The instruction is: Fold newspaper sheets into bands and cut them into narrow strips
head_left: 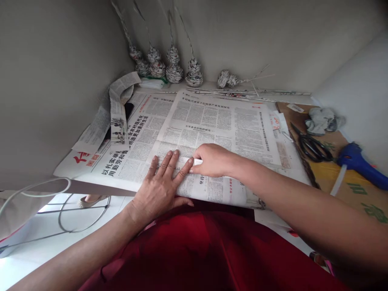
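Note:
A sheet of newspaper [209,121] lies on top of other newspapers [142,133] spread over the table. Flat on the paper near the front edge rests my left hand [162,188], fingers stretched out and pressing down. Beside its index fingertip, my right hand [214,159] is closed around a small white piece [198,162]. Most of that piece is hidden in the fingers, so I cannot make out what it is. Both hands are close together along the lower edge of the sheet.
Several gourd shapes woven from paper [174,66] stand along the wall; another [228,79] lies on its side. Thin paper rods [242,95] lie behind the newspapers. Paper strips [117,109] are at left. Black scissors [312,145], a grey cloth [324,120] and a blue glue gun [360,161] are at right.

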`<state>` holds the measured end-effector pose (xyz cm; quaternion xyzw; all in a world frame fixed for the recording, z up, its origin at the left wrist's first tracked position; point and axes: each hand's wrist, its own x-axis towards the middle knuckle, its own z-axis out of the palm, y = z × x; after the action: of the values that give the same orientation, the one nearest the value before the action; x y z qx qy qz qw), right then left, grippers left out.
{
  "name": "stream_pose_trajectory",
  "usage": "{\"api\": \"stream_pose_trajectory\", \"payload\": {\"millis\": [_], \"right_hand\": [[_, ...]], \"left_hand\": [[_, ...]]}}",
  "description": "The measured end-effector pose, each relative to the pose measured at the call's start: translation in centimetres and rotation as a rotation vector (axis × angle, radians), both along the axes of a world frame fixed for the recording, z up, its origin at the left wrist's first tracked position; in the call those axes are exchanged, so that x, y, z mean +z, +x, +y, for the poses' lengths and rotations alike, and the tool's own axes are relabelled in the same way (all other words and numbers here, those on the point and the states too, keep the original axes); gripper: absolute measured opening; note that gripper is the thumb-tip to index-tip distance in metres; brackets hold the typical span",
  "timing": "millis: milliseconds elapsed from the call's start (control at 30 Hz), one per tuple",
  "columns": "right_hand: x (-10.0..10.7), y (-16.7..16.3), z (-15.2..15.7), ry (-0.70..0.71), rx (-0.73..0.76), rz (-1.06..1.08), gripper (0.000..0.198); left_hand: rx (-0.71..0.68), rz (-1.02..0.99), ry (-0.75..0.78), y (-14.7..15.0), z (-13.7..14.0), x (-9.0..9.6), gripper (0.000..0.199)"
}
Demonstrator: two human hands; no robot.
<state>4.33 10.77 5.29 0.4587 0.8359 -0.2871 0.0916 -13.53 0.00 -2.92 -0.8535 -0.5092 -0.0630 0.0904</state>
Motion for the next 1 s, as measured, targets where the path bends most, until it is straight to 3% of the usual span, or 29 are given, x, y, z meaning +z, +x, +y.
{"api": "stream_pose_trajectory", "payload": {"millis": [267, 1000], "right_hand": [[-0.5, 2.9, -0.5, -0.005, -0.035, 0.005, 0.027], [-0.8, 11.8, -2.7, 0.027, -0.179, -0.042, 0.032]], "left_hand": [[0.006, 0.0, -0.049, 0.4, 0.1, 0.7, 0.104], [-0.042, 0.004, -0.024, 0.2, 0.1, 0.6, 0.102]]}}
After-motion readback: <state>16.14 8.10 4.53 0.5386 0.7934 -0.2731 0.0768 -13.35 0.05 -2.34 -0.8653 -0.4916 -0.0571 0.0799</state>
